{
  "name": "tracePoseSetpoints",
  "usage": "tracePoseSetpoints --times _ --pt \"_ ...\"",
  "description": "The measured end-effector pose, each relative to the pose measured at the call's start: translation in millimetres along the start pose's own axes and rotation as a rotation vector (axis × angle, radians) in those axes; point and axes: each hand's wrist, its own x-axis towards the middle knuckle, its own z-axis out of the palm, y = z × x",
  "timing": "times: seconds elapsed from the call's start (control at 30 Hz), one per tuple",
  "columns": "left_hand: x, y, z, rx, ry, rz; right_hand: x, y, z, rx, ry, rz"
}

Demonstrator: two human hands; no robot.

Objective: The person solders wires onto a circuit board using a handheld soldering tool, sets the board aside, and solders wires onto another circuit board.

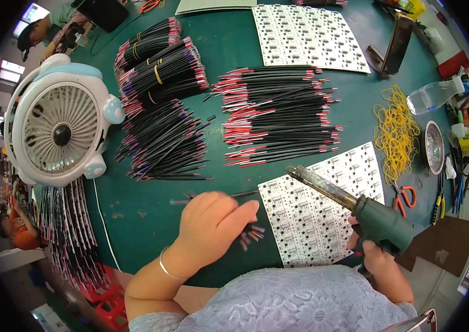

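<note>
- the left hand's point(212, 218) fingers point(242, 210) are curled shut over a few black wires point(251, 232); red stripped ends poke out just under the fingertips, another wire runs out past them toward the board point(314, 221).
- the right hand point(375, 252) is wrapped tight round the grip of a green soldering gun point(378, 218), whose crusted tip point(295, 172) hangs over the board's upper left corner, just beyond the left fingertips.
- risk, as i judge it: the tip is near the left fingers, so a small slip could burn skin or scorch insulation on the held wires.
- a sweep of the barrel away from the fingers could reach the loose wire pile point(278, 116).
- open room: bare green worktop point(151, 205) lies left of the left fingers; the near edge runs just under both wrists.
- right of the gun, cutters point(403, 196) and rubber bands point(395, 130) crowd the worktop, leaving little slack.
</note>
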Motion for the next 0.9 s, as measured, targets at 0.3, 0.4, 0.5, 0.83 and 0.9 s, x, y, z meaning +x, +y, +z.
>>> tracePoseSetpoints --times 0.3,0.4,0.5,0.83,0.9 --pt "-15 18 20 0.088 -0.175 -0.233 -2 -1 -2 -0.125 -0.185 -0.086" --pt "-15 16 27 0.029 -0.09 -0.231 -7 6 1 -0.123 -0.187 -0.071" --pt "-10 13 29 -0.007 -0.045 -0.221 -8 6 5 0.003 -0.139 -0.007" --pt "-16 13 22 0.049 -0.079 -0.198 -4 -7 4 -0.126 -0.191 0.006" --pt "-16 15 22 0.08 -0.084 -0.164 -6 0 3 -0.235 -0.193 -0.044"
